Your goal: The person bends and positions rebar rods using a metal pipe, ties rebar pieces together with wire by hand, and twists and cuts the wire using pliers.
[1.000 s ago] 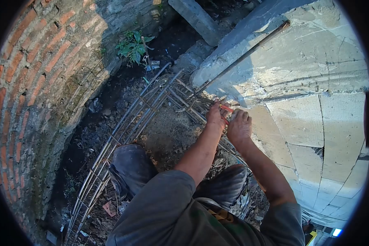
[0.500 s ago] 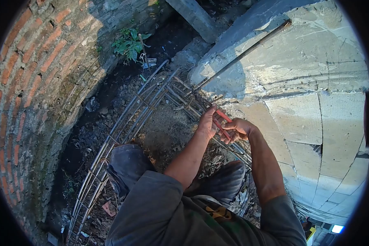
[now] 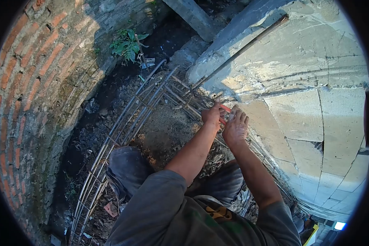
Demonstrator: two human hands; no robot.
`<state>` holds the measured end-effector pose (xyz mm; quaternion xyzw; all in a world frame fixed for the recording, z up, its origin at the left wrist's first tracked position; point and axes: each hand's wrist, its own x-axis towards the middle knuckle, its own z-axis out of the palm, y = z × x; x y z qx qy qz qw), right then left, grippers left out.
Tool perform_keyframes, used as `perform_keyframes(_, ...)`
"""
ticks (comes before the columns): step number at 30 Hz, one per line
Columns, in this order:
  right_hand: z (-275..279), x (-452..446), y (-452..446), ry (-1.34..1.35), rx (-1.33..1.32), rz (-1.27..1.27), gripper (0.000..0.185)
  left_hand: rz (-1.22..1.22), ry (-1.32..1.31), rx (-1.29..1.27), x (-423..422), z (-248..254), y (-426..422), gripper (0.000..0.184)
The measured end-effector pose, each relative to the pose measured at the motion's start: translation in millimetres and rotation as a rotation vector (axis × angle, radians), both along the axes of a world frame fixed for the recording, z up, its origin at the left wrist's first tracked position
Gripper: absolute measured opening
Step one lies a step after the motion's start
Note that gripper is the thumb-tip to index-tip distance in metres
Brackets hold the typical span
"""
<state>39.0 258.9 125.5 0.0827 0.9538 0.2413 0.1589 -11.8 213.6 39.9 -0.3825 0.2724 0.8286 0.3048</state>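
Red-handled pliers [image 3: 224, 108] are between my two hands, over the rebar cage near the block wall. My left hand [image 3: 211, 116] is closed at the left end of the red handles, thumb pointing up. From the right, my right hand [image 3: 236, 126] is closed over the handles, its back toward me. The jaws of the pliers are hidden. Just beyond my hands, tied steel bars [image 3: 188, 97] meet at a corner of the cage. Whether the pliers touch a bar or a wire, I cannot tell.
A long rebar cage [image 3: 98, 168] curves along my left side. Beyond it stands a rough brick wall [image 3: 37, 82]. A pale block wall [image 3: 303, 119] rises on the right, with a steel bar [image 3: 244, 51] slanting against it. A green plant [image 3: 126, 46] grows ahead.
My right hand has moved slightly left and turned over, from palm showing to back showing. My left hand has shifted a little and turned. Less of the red handles shows now.
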Motion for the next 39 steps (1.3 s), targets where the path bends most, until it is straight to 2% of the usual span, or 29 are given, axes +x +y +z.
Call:
perform_keyframes(2,7.1,-0.2,0.1,-0.018,-0.012,0.013,0.062,0.009,-0.019,0.018,6.1,-2.1,-1.7,0.034)
perform_keyframes(4,17.0,-12.9,6.3,-0.227,-0.122,-0.006,0.056,0.036,0.037,-0.017,6.7,-12.4,4.5,0.032)
perform_keyframes(5,23.5,-18.5,9.6,-0.227,-0.119,-0.01,0.056,0.033,0.036,-0.014,9.8,-10.9,5.1,0.032)
perform_keyframes(7,33.6,-29.9,14.9,-0.219,-0.281,0.026,0.039,0.111,0.115,0.025,18.7,-2.5,-1.9,0.029)
perform_keyframes(8,36.2,-37.1,17.2,-0.217,-0.283,0.023,0.039,0.149,0.16,0.046,21.6,2.7,-5.5,0.027)
perform_keyframes(10,41.2,-46.7,23.0,-0.404,-0.532,-0.118,0.027,0.186,0.161,0.144,25.9,8.7,-10.2,0.032)
perform_keyframes(11,21.9,-43.3,43.8,-0.386,-0.707,-0.207,0.02,0.186,0.15,0.239,23.5,8.9,-12.5,0.035)
perform_keyframes(12,19.7,-44.6,49.4,-0.387,-0.703,-0.203,0.02,0.184,0.135,0.335,23.1,10.6,-16.2,0.038)
perform_keyframes(13,17.9,-46.3,54.9,-0.507,-0.902,-0.485,0.02,0.19,0.164,0.446,23.8,9.0,-25.0,0.039)
perform_keyframes(14,14.9,-46.7,60.8,-0.625,-1.095,-0.777,0.021,0.188,0.162,0.447,24.4,1.6,-25.9,0.039)
perform_keyframes(15,11.8,-47.3,65.5,-0.717,-1.211,-0.87,0.023,0.116,0.211,0.468,27.1,-9.1,-26.2,0.037)
perform_keyframes(16,9.9,-51.6,68.0,-0.721,-1.213,-0.861,0.023,0.05,0.27,0.484,23.4,-19.1,-26.7,0.036)
perform_keyframes(18,29.1,-53.1,56.5,-0.754,-1.234,-0.867,0.031,-0.009,0.219,0.473,18.6,-19.5,-28.5,0.033)
perform_keyframes(19,32.8,-54.2,53.3,-0.734,-1.12,-0.798,0.039,-0.011,0.228,0.459,18.7,-17.9,-27.5,0.031)
perform_keyframes(20,40.9,-53.2,43.1,-0.733,-1.122,-0.801,0.039,-0.014,0.242,0.442,17.6,-16.8,-27.5,0.03)
perform_keyframes(22,64.4,-52.6,10.7,-0.491,-0.213,-0.034,0.044,-0.027,0.242,0.45,14.7,-24.1,-22.4,0.031)
perform_keyframes(23,73.5,-48.4,-5.5,-0.445,-0.175,-0.107,0.058,-0.079,0.237,0.352,12.7,-19.8,-21.5,0.034)
perform_keyframes(24,64.8,-34.9,-2.1,-0.45,-0.174,-0.112,0.058,-0.132,0.23,0.254,10.3,-12.1,-21.5,0.036)
perform_keyframes(26,42.5,-9.5,2.2,-0.15,-0.045,0.269,0.081,-0.137,0.181,0.151,-0.8,1.4,-17.9,0.043)
perform_keyframes(27,39.5,-5.1,-1.9,-0.219,-0.063,0.139,0.087,-0.157,0.151,0.07,-2.8,3.6,-16.1,0.045)
perform_keyframes(28,31.1,-1.4,0.9,-0.223,-0.067,0.131,0.087,-0.181,0.119,-0.011,-1.1,6.2,-14.0,0.047)
perform_keyframes(30,7.0,1.7,5.5,-0.037,0.158,0.21,0.079,-0.108,0.137,-0.044,0.7,7.4,-12.9,0.047)
perform_keyframes(32,2.6,-2.7,1.9,0.0,0.15,0.193,0.072,-0.102,0.153,-0.09,4.3,7.2,-12.2,0.045)
perform_keyframes(34,9.5,-13.6,-1.7,-0.064,-0.011,0.042,0.067,-0.101,0.137,-0.082,4.9,9.9,-13.6,0.04)
perform_keyframes(35,10.2,-10.3,-1.9,0.002,0.009,0.094,0.054,-0.095,0.112,-0.076,7.0,10.9,-15.4,0.036)
perform_keyframes(36,9.1,-10.4,-0.7,-0.001,0.012,0.095,0.054,-0.094,0.11,-0.073,11.0,8.4,-15.7,0.036)
perform_keyframes(38,6.7,-14.2,3.9,-0.184,-0.174,-0.115,0.047,-0.011,0.201,-0.055,19.9,4.4,-17.8,0.026)
perform_keyframes(39,8.1,-17.2,4.6,-0.185,-0.173,-0.105,0.047,-0.001,0.201,-0.056,20.0,4.6,-19.6,0.026)
